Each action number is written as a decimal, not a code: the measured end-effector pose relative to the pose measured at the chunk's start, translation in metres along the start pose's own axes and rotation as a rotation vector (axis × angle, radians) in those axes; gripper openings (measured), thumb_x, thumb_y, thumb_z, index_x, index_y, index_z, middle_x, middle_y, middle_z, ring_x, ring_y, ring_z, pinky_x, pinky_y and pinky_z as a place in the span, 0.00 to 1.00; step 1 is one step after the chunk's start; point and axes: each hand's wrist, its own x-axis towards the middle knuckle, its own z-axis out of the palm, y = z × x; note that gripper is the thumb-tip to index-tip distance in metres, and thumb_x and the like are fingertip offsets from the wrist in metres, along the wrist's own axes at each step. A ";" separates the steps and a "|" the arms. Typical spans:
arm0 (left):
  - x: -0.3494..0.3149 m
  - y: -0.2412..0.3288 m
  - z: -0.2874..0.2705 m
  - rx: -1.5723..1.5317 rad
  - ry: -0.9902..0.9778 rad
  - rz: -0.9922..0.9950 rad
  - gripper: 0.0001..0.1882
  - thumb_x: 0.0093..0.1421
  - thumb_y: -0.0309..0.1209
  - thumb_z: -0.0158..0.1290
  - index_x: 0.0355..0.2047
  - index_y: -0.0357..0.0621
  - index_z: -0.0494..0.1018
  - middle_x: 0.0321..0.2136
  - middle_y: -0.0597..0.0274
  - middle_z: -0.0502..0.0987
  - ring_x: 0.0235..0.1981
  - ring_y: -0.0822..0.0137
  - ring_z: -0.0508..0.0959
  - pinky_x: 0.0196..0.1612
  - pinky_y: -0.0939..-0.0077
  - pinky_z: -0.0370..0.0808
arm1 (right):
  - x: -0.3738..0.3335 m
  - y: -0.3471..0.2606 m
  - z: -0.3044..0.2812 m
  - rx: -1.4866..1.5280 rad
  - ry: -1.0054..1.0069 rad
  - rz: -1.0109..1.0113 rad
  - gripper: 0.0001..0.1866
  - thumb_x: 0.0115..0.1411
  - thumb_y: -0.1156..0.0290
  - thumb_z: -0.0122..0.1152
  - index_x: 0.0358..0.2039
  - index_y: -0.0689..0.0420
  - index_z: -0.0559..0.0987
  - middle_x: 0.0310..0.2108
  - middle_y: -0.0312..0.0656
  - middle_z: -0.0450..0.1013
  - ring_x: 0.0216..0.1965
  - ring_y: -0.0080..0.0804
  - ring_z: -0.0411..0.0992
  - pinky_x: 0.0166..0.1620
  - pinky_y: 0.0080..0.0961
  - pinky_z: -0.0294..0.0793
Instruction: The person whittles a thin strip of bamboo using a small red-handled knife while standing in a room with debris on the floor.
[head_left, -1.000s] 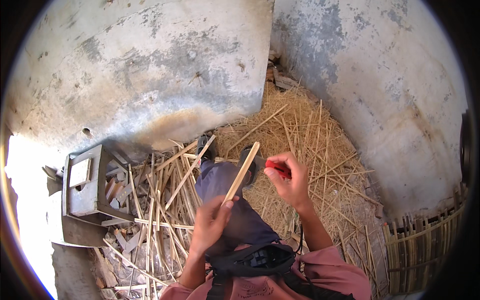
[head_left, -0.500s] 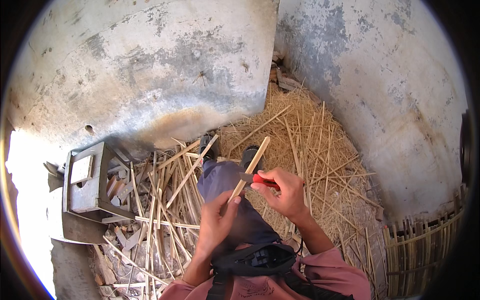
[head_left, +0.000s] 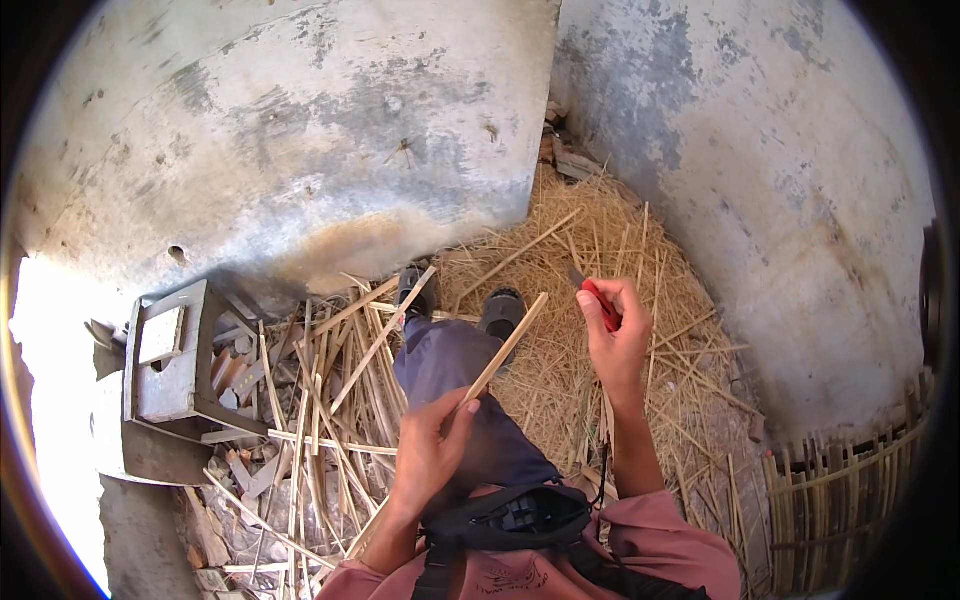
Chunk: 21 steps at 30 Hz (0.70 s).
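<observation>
My left hand (head_left: 435, 447) is closed round the near end of a pale bamboo strip (head_left: 508, 343), which slants up and to the right over my leg. Off to the right, my right hand (head_left: 620, 335) grips a knife with a red handle (head_left: 603, 304). Its short dark blade (head_left: 575, 276) points up and left, apart from the strip. Below the blade and around my dark shoes (head_left: 502, 312) lie thin shavings. The palm side of the left hand hides the strip's lower end.
Many loose bamboo strips (head_left: 315, 440) lie over rubble on the left, beside an old wooden box (head_left: 180, 350). A heap of straw-like shavings (head_left: 570, 235) spreads toward the corner between two peeling walls (head_left: 330, 130). A slatted bamboo panel (head_left: 835, 500) stands at the right.
My right hand has moved right and up, carrying the knife away from the strip. The strip has turned slightly in my left hand, its far end now lower and further right.
</observation>
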 end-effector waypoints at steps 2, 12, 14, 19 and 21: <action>0.002 -0.001 0.002 0.017 0.015 0.002 0.12 0.74 0.29 0.56 0.52 0.38 0.83 0.17 0.69 0.71 0.21 0.81 0.69 0.24 0.79 0.64 | -0.002 -0.011 0.000 0.093 -0.092 0.115 0.12 0.69 0.71 0.68 0.49 0.61 0.80 0.33 0.37 0.80 0.32 0.19 0.76 0.35 0.19 0.73; 0.011 0.014 0.000 0.090 0.060 0.194 0.13 0.70 0.28 0.61 0.52 0.38 0.83 0.23 0.58 0.78 0.23 0.72 0.73 0.28 0.72 0.69 | -0.012 -0.012 0.006 0.748 -0.337 0.507 0.19 0.70 0.70 0.65 0.59 0.62 0.80 0.31 0.31 0.75 0.20 0.10 0.56 0.26 0.15 0.55; 0.012 0.012 -0.001 0.081 0.088 0.220 0.13 0.69 0.28 0.62 0.52 0.39 0.84 0.24 0.58 0.78 0.23 0.71 0.73 0.27 0.72 0.68 | -0.012 -0.010 0.007 0.863 -0.361 0.501 0.19 0.71 0.69 0.64 0.58 0.63 0.80 0.34 0.34 0.79 0.18 0.10 0.54 0.25 0.16 0.54; 0.014 0.019 -0.004 0.135 0.153 0.172 0.13 0.67 0.27 0.64 0.51 0.40 0.84 0.24 0.58 0.76 0.22 0.71 0.71 0.26 0.74 0.65 | -0.016 -0.024 0.009 0.657 -0.312 0.390 0.17 0.71 0.69 0.64 0.56 0.64 0.80 0.37 0.39 0.82 0.20 0.10 0.58 0.27 0.16 0.57; 0.015 0.021 -0.004 0.147 0.150 0.169 0.13 0.66 0.27 0.64 0.51 0.40 0.84 0.24 0.58 0.76 0.21 0.72 0.71 0.26 0.74 0.65 | -0.018 -0.026 0.015 0.604 -0.245 0.294 0.17 0.71 0.69 0.65 0.56 0.64 0.80 0.37 0.38 0.82 0.21 0.10 0.59 0.28 0.16 0.58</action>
